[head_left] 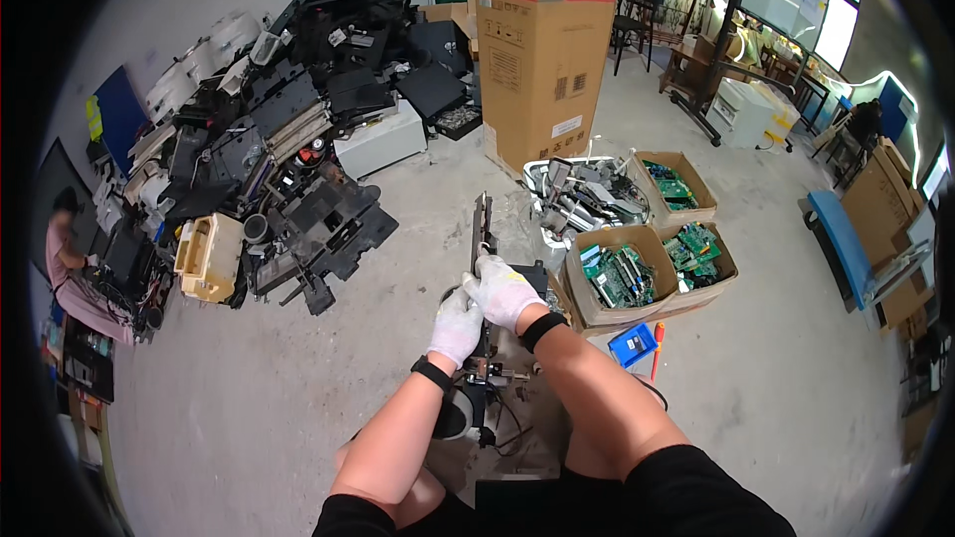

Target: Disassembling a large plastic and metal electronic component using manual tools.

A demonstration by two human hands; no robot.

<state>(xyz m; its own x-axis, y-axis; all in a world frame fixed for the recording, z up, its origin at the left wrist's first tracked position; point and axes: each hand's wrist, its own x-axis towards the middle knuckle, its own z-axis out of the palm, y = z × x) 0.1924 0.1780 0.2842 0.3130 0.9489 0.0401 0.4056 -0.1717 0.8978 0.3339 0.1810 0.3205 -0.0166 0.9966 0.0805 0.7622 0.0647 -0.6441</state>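
Both my hands wear white gloves and grip a long, narrow dark bar (480, 222), which points away from me above the floor. My right hand (505, 292) closes round its middle, slightly farther out. Just behind it, to the left, my left hand (458, 326) is closed on the same bar, with its fingertips partly hidden. Below the hands, between my legs, sits a dark machine (481, 408) with metal fittings and a cable. What the bar's near end touches is covered by my hands.
A heap of dark dismantled parts (338, 104) fills the far left, with a seated person (68, 249) beside it. Boxes of green circuit boards (622, 276) and a bin of metal parts (587, 199) stand right. Nearer lie a blue tray (632, 345) and a red-handled screwdriver (659, 333). A tall carton (542, 75) stands behind.
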